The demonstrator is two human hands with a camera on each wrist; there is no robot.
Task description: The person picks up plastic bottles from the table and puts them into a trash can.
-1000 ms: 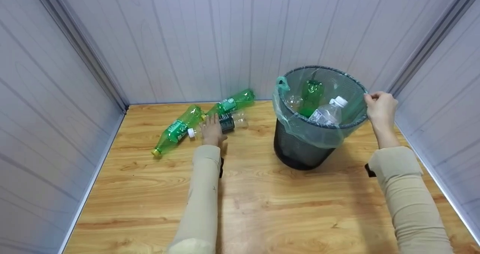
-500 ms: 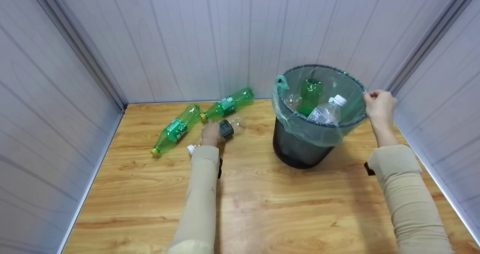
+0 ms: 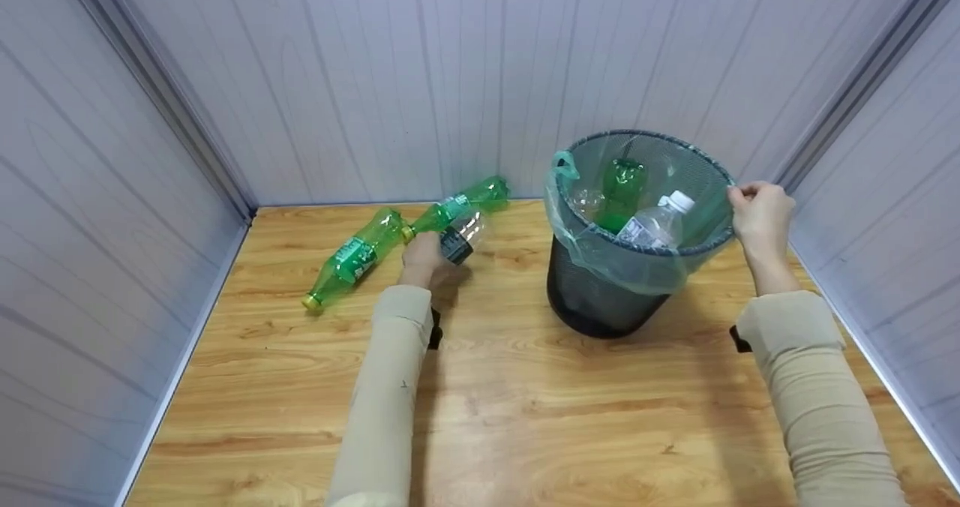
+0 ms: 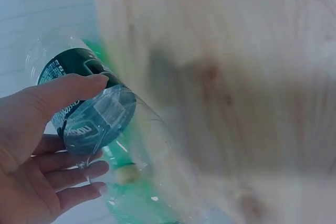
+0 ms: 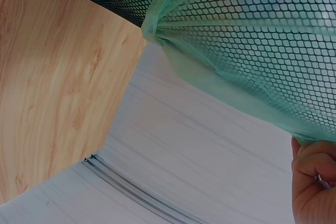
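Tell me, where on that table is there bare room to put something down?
The wooden table is bare between the two sleeves, in front of the black mesh bin. The back left is crowded: two green plastic bottles lie by the left hand.

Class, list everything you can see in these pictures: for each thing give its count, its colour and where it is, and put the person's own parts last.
clear bottle: 1, clear with dark label, lifted off the table in the left hand.
green bottles: 2, green, lying on the table by the back wall.
bin: 1, black mesh with pale green liner, tilted, right of centre.
bottles in the bin: at least 2, one green, one clear with white cap.
table: 1, light wood.
left hand: grips the clear bottle.
right hand: grips the bin's rim.
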